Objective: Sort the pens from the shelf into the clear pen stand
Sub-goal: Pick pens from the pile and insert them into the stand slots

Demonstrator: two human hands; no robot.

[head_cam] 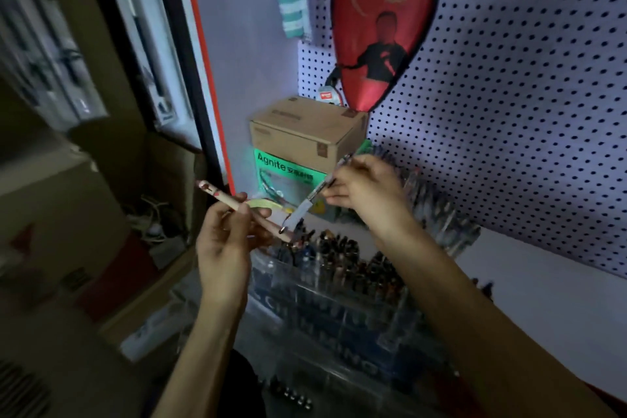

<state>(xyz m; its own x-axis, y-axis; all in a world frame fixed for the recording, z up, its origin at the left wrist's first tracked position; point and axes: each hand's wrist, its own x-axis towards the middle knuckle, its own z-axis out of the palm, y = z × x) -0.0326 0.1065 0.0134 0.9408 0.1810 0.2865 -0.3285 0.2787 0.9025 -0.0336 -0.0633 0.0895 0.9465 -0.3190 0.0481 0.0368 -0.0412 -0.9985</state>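
Pens held above clear pen stand (339, 302), centre frame.
Left hand (224, 241) grips pink pen (237, 205); right hand (366, 193) pinches clear pen (314, 195).

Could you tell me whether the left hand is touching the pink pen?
Touching: the head view shows the left hand with its fingers curled round the pink pen, above the clear pen stand.

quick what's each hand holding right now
Left hand: grips a pink pen.
Right hand: pinches a clear pen, tip down above the pen stand.
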